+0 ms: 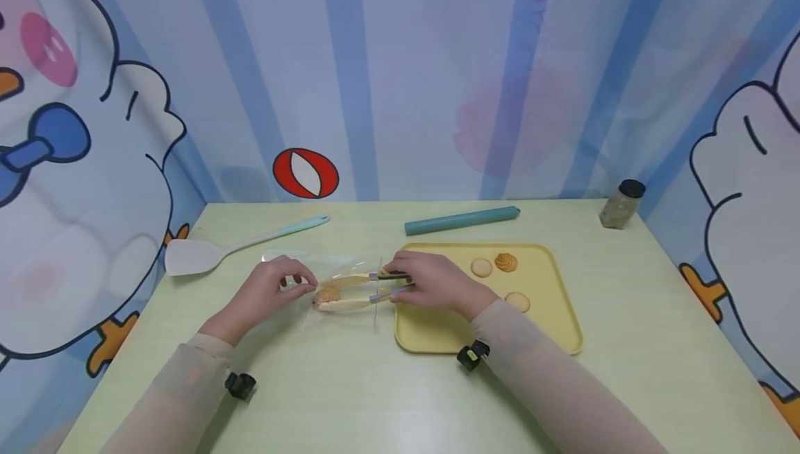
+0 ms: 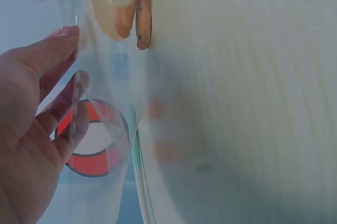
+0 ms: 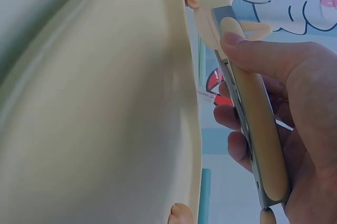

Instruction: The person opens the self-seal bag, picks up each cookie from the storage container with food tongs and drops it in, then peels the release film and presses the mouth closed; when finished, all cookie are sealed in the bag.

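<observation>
My right hand grips a pair of tongs with cream grips and cream heads. The tongs' heads reach left into a clear plastic bag, on either side of a golden-brown cookie. Whether they squeeze that cookie is unclear. With thumb and fingertips my left hand pinches the bag at the cookie's left. Low in the bag, a brown cookie stands edge-on beside the tongs' head in the left wrist view.
A yellow tray at the right carries two pale round cookies and a swirled cookie. Behind lie a teal rod and a white spatula. A black-lidded jar stands back right, before the printed curtain.
</observation>
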`<state>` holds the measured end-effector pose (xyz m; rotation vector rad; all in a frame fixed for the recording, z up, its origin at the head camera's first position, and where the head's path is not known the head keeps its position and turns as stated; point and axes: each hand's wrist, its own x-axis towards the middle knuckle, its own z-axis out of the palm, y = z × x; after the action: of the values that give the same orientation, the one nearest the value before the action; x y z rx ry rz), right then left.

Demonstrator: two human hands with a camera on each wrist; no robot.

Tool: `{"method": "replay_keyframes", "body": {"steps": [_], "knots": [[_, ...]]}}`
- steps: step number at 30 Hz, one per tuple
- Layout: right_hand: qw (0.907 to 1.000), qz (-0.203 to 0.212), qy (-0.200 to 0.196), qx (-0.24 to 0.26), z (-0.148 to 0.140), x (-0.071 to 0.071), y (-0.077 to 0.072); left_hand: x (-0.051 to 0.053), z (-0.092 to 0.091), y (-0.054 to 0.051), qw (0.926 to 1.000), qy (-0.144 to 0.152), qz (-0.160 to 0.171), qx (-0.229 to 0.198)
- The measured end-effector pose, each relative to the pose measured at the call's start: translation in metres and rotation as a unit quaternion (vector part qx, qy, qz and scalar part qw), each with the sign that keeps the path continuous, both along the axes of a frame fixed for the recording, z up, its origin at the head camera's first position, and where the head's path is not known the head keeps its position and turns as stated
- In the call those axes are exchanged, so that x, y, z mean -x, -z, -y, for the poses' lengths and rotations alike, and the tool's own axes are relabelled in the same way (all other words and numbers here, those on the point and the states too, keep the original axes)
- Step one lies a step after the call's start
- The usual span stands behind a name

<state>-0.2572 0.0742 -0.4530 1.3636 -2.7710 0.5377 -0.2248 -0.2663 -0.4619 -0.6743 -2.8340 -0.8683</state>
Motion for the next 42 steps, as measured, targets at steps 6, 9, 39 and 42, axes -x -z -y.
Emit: {"method": "replay_keyframes", "body": {"steps": [6,9,39,42], "knots": [[0.9999,0.013,-0.005,0.004,0.008,0.005,0.004,-0.001,0.001,0.002,1.0000,-0.001,-0.005,-0.004],[0.9999,0.008,-0.009,0.004,0.012,0.006,0.004,0.000,0.001,0.002,0.9999,-0.001,-0.010,-0.005],[0.9993,0.008,0.035,0.002,-0.031,-0.011,-0.008,-0.003,0.006,0.007,0.9999,-0.002,-0.016,-0.002],[0.9986,0.009,0.051,0.013,-0.052,-0.019,-0.012,-0.002,0.006,0.006,0.9999,-0.001,-0.015,-0.007]]}}
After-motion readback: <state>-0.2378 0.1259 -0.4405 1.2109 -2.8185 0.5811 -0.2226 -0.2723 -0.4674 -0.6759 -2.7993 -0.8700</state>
